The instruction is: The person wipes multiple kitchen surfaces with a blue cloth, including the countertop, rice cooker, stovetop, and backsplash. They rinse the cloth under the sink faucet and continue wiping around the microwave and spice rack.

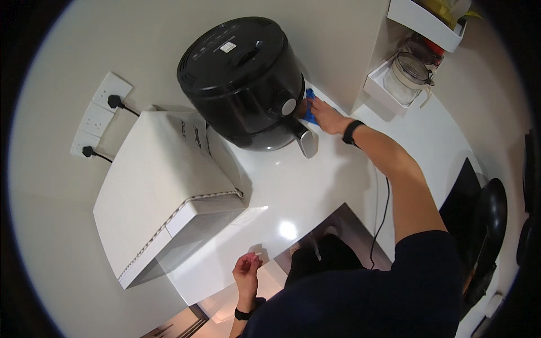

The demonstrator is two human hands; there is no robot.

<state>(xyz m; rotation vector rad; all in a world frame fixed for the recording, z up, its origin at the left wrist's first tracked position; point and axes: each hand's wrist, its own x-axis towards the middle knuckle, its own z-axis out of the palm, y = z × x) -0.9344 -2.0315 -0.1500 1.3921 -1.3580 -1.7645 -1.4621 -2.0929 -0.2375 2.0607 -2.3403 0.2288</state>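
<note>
My right hand (326, 116) reaches across the white countertop (304, 186) and lies on a blue cloth (311, 110), beside a black air fryer (241, 84). The cloth is flat against the counter, partly hidden by my fingers and the fryer. The fryer's handle (307, 141) points toward me, just below my right hand. Near the counter's front edge is my left hand (247, 272), its fingers curled. A small pale bit shows at its fingertips, too small to identify.
A white cardboard box (156, 181) stands left of the fryer. Wall sockets (99, 116) hold two black plugs. A glass jar (408, 78) sits in a white holder at the back right. A black cable (385, 211) crosses the counter; a black pan (490, 211) is at far right.
</note>
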